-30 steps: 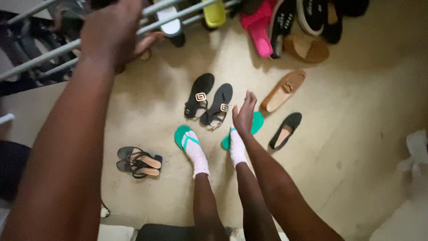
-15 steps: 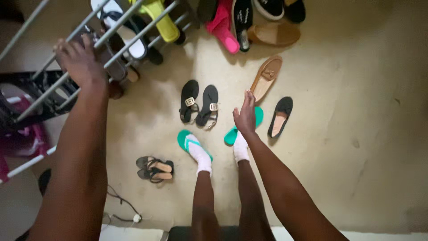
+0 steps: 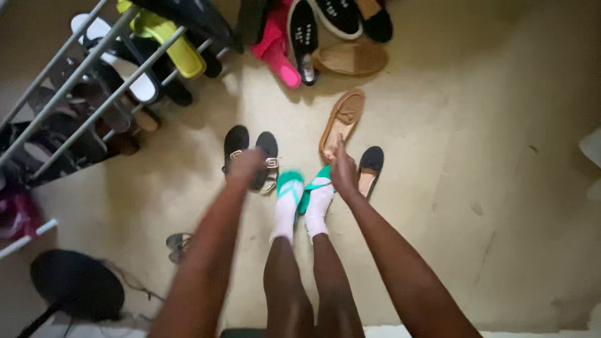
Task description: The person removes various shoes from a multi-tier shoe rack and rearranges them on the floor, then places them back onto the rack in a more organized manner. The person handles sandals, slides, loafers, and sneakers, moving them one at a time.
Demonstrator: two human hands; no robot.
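Note:
I look down at my legs, in white socks and green flip-flops (image 3: 290,186) on a beige carpet. My left hand (image 3: 245,164) reaches down over a pair of black sandals with gold buckles (image 3: 250,153); motion blur hides whether it grips them. My right hand (image 3: 343,170) hangs with loosely curled fingers between a tan loafer (image 3: 342,120) and a single black flat shoe (image 3: 370,166), close to my right foot. It holds nothing that I can see.
A metal shoe rack (image 3: 81,75) with white, yellow and dark shoes stands at the upper left. A heap of pink, black and tan shoes (image 3: 313,37) lies at the top. Brown strappy sandals (image 3: 178,245) lie left of my legs, a black round object (image 3: 76,285) at the lower left.
My left hand has let go of the shoe rack and swung down to the black sandals. The view has tilted lower and my feet have come closer together.

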